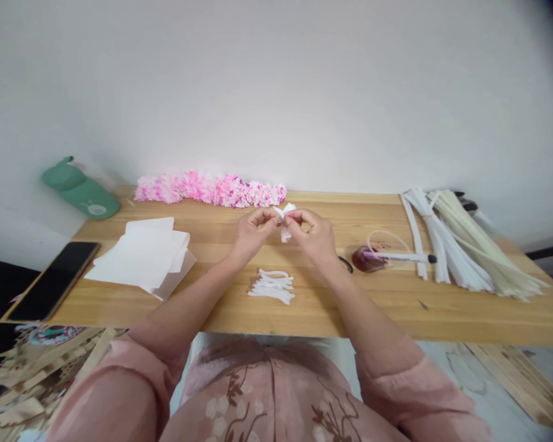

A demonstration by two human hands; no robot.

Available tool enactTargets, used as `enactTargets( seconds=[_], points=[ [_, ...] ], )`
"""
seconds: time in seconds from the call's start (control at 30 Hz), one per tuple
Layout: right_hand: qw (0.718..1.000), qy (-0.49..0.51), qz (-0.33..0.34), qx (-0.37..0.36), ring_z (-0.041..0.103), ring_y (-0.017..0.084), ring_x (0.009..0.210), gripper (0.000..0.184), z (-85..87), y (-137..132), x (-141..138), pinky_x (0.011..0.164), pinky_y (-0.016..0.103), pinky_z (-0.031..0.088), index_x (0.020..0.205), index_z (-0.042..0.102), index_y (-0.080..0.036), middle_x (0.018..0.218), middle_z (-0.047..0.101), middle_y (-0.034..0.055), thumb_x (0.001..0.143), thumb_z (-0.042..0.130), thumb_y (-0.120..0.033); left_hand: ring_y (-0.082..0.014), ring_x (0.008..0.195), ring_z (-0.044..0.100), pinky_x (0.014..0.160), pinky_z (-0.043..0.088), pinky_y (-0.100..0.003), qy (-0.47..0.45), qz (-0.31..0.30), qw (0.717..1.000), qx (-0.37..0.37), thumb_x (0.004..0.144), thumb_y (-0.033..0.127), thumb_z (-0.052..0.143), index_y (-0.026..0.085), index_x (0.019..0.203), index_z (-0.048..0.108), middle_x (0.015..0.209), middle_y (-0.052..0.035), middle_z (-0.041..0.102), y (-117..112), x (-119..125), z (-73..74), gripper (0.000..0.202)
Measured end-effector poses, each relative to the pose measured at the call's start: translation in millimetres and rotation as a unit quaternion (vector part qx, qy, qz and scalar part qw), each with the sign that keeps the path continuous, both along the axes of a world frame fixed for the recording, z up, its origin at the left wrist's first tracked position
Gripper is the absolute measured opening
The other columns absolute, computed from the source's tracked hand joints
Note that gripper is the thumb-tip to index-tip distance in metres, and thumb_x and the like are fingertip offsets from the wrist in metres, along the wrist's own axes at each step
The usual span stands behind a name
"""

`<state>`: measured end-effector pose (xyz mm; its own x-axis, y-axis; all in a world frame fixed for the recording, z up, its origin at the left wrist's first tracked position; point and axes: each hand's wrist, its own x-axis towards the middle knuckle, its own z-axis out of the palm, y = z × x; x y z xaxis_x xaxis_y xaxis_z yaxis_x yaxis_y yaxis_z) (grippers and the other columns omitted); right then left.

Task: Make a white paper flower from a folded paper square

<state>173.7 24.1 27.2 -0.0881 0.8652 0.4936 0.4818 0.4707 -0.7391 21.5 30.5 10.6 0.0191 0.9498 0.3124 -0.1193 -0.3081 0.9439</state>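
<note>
Both hands meet over the middle of a wooden table. My left hand and my right hand pinch a small white folded paper piece between their fingertips, held just above the tabletop. Below the hands lies a small pile of white pipe-cleaner pieces. A row of pink and white paper flowers lies along the wall behind the hands. A stack of white tissue sheets rests to the left.
A black phone lies at the table's left edge and a green bottle lies on its side at the back left. Right of my hands are a small dark red dish, a pen and bundles of white sticks.
</note>
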Motion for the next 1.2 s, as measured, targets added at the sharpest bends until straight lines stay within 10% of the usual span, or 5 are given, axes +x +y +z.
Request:
enactTargets(
  seconds=[0.8, 1.2],
  points=[
    [0.989, -0.108, -0.025, 0.098, 0.065, 0.018, 0.073, 0.013, -4.0, 1.0, 1.2, 0.075, 0.033, 0.043, 0.082, 0.071, -0.023, 0.079, 0.074, 0.0012, 0.086, 0.059, -0.025, -0.0120, 0.073, 0.062, 0.075, 0.048, -0.025, 0.024, 0.004, 1.000, 0.000, 0.078, 0.028, 0.065, 0.017, 0.071, 0.063, 0.074, -0.0010, 0.066, -1.0, -2.8, 0.9, 0.014],
    [0.985, 0.111, 0.026, -0.126, 0.063, 0.015, 0.068, 0.020, 2.4, 6.6, 6.3, 0.067, 0.027, 0.047, 0.080, 0.067, -0.020, 0.073, 0.071, -0.0004, 0.079, 0.060, -0.038, -0.0123, 0.072, 0.061, 0.073, 0.048, -0.025, 0.011, 0.020, 1.000, -0.013, 0.076, 0.029, 0.067, 0.017, 0.072, 0.062, 0.072, 0.0002, 0.065, 0.8, -3.6, -0.4, 0.013]
  ],
)
